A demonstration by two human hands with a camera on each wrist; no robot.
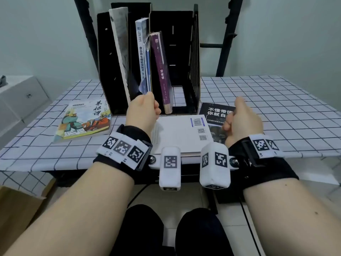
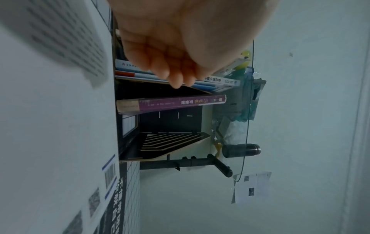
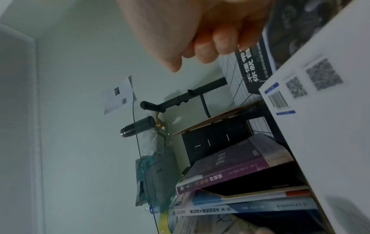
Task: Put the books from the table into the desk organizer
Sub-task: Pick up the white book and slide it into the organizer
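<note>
A black desk organizer [image 1: 194, 58] stands at the back of the checked table. It holds a grey book [image 1: 120, 43], a white-blue book [image 1: 141, 58] and a purple book [image 1: 161, 71]; its right slot is empty. Three books lie flat: a colourful illustrated one [image 1: 84, 121] at left, a white one [image 1: 177, 133] with a barcode in the middle, and a black one [image 1: 215, 111] partly under it. My left hand [image 1: 143, 111] hovers loosely curled at the foot of the white-blue book [image 2: 220, 81], holding nothing. My right hand [image 1: 241, 121] is curled over the black book [image 3: 254, 69], with nothing seen in it.
A white cabinet [image 1: 20, 95] stands left of the table and a cardboard box [image 1: 16, 215] sits on the floor below it. A black metal frame [image 1: 227, 34] rises behind the organizer. The table's front edge [image 1: 55, 165] runs just beyond my wrists.
</note>
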